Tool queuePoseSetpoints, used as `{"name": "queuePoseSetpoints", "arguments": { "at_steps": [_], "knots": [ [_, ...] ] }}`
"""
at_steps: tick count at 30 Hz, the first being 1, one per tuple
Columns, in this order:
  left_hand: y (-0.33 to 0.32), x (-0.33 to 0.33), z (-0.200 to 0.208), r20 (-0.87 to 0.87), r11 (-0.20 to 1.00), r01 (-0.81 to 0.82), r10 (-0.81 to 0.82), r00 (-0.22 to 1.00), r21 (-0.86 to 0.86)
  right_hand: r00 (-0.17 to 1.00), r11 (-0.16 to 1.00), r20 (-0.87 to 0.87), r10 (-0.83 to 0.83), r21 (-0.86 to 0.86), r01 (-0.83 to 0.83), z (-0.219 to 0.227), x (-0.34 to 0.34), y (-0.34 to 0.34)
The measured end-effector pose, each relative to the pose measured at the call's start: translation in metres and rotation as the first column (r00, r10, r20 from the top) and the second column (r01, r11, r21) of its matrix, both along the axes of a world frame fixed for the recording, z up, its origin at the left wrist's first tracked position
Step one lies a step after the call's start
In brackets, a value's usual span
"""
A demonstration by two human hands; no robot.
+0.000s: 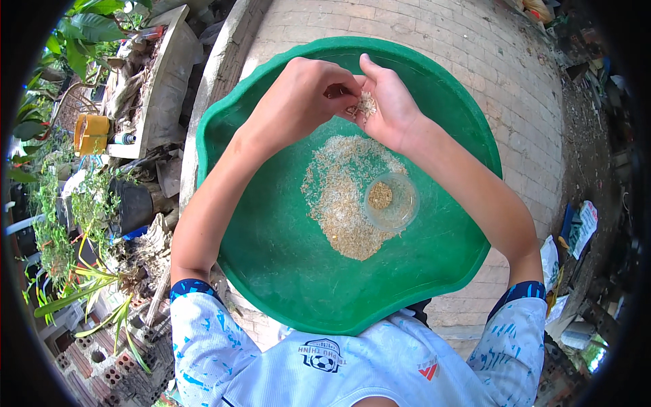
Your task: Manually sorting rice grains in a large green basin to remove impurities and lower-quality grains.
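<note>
A pile of white and tan rice grains [346, 203] lies in a big green plastic tray [271, 271]. At the tray's far side, my right hand [392, 105] is turned palm up, cupped around a small heap of the rice grains [366, 105]. My left hand [308, 95] reaches into that palm with thumb and fingertips pinched together. Whatever is between its fingertips is too small to tell. A clear round plastic cup [405, 218] stands at the right side of the pile, with some tan grains [380, 195] inside it.
The tray is close to my body, above a paved brick floor [515, 88]. On the left are a concrete planter [161, 88], a yellow container [90, 133], a black pot [134, 203], plants and hollow bricks [95, 359]. Bags and litter [582, 227] lie along the right edge.
</note>
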State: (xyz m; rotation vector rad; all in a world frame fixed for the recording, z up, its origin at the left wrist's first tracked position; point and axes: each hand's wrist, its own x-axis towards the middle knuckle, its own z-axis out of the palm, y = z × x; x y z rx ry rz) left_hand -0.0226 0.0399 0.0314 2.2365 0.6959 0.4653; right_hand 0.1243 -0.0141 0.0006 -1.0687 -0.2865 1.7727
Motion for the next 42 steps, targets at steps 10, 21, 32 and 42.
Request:
{"name": "queuePoseSetpoints", "arguments": {
  "at_steps": [10,21,32,42],
  "knots": [
    [0.019,-0.003,-0.007,0.130,0.897,-0.025,0.091,0.987,-0.440,0.990,0.996,-0.133,-0.043,0.074,0.053,-0.004,0.005,0.007],
    [0.027,-0.010,-0.003,0.292,0.857,0.115,0.043,0.955,-0.503,0.986,0.993,-0.148,-0.076,0.081,0.088,-0.001,0.008,0.007],
    [0.000,-0.003,0.017,0.245,0.807,0.084,0.077,0.966,-0.584,0.997,0.989,-0.075,-0.023,0.146,0.034,-0.006,0.018,0.010],
    [-0.054,0.017,0.020,-0.036,0.900,0.251,-0.282,0.959,-0.357,0.981,0.986,-0.195,-0.018,0.158,0.050,-0.004,0.021,0.017]
  ]
}}
